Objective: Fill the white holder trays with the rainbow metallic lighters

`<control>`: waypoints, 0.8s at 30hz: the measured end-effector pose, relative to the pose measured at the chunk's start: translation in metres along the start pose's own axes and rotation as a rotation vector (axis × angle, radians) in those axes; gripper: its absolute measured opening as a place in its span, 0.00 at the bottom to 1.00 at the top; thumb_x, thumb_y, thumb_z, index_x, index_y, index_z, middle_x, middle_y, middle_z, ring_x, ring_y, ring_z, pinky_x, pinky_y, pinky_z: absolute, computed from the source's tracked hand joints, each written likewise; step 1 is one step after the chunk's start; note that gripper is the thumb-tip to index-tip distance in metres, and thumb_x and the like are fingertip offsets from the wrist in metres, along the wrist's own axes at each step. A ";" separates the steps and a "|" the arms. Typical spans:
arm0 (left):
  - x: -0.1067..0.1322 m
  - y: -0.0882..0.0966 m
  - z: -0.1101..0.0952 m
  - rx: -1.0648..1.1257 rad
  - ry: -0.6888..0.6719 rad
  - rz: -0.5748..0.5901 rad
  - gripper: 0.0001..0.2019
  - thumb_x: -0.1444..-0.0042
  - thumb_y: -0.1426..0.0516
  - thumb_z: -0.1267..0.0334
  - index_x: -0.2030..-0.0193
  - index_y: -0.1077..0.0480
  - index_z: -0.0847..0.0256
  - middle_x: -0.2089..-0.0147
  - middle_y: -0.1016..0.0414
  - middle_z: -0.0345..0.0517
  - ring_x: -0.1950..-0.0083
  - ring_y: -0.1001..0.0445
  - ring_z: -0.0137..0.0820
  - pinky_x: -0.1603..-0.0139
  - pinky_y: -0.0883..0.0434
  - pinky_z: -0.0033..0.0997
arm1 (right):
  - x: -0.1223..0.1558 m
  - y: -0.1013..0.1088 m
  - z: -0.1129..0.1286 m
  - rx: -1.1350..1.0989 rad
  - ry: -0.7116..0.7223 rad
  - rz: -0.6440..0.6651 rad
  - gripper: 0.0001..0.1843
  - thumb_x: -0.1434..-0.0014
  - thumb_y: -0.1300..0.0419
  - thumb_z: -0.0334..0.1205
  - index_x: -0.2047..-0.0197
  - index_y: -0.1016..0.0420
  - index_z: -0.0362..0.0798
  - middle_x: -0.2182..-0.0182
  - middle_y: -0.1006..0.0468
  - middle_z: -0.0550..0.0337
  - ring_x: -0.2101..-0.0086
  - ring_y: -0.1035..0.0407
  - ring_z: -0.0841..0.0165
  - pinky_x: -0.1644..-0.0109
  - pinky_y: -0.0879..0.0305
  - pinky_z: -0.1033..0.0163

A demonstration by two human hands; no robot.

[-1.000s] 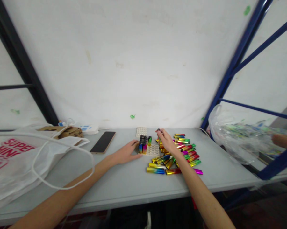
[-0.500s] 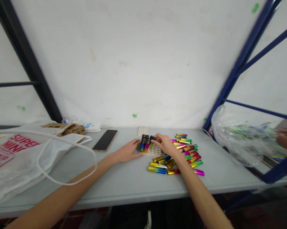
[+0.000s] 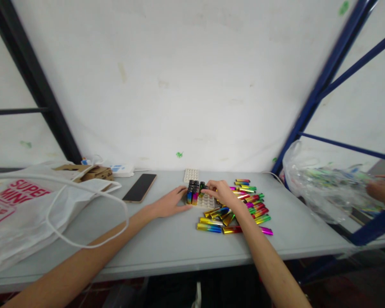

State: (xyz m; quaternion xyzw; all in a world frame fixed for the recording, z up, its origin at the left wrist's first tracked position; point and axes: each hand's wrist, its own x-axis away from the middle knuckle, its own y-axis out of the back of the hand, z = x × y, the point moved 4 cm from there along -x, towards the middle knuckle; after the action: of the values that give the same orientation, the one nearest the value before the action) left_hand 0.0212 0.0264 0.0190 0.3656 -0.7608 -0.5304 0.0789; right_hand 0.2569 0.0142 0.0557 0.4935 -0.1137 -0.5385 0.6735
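Note:
A pale tray (image 3: 208, 202) with rows of holes lies on the table, and several shiny metallic tubes with black tops (image 3: 192, 193) stand upright in its left part. My left hand (image 3: 170, 202) lies at the tray's left side, thumb and fingers spread apart, with nothing gripped. Over the tray, my right hand (image 3: 222, 193) pinches the black end of a tube (image 3: 206, 188) beside the standing ones; the fingers partly cover it. To the right, partly under my right forearm, lies a loose pile of shiny coloured tubes (image 3: 259, 211).
Behind the tray lies a second pale holed tray (image 3: 191, 175). A phone (image 3: 140, 188), a white plastic bag (image 3: 22, 214) and a white cable (image 3: 83, 247) are on the left. On the right, another person's hand (image 3: 383, 189) is near a clear bag (image 3: 323, 188) beyond a blue post (image 3: 314, 94).
A tube with a dark top now stands upright beside the standing group, near my right fingertips. My right hand has shifted only slightly; my left hand stays beside the tray.

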 end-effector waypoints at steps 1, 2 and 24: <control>0.000 0.000 0.000 -0.005 0.001 0.002 0.32 0.33 0.42 0.44 0.31 0.37 0.62 0.29 0.36 0.60 0.29 0.35 0.48 0.25 0.40 0.49 | 0.000 0.001 0.001 0.018 0.012 0.013 0.18 0.32 0.38 0.52 0.65 0.22 0.47 0.75 0.21 0.62 0.74 0.32 0.69 0.66 0.42 0.66; 0.000 0.000 0.000 -0.010 -0.004 0.003 0.32 0.33 0.42 0.44 0.31 0.38 0.62 0.29 0.36 0.60 0.29 0.35 0.48 0.25 0.40 0.48 | -0.001 0.001 0.003 0.043 0.022 0.028 0.17 0.31 0.38 0.52 0.64 0.21 0.47 0.74 0.20 0.61 0.74 0.31 0.69 0.66 0.42 0.66; 0.000 -0.003 0.011 0.004 -0.001 -0.024 0.34 0.35 0.43 0.39 0.31 0.36 0.60 0.29 0.35 0.59 0.30 0.34 0.51 0.26 0.38 0.51 | 0.011 0.071 -0.132 0.568 -0.528 -0.093 0.28 0.37 0.47 0.26 0.34 0.28 0.39 0.35 0.29 0.37 0.36 0.35 0.55 0.33 0.42 0.55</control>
State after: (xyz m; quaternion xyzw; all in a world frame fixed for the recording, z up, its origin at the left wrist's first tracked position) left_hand 0.0172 0.0340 0.0112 0.3746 -0.7574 -0.5301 0.0713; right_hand 0.3950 0.0717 0.0435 0.5092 -0.4053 -0.6239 0.4327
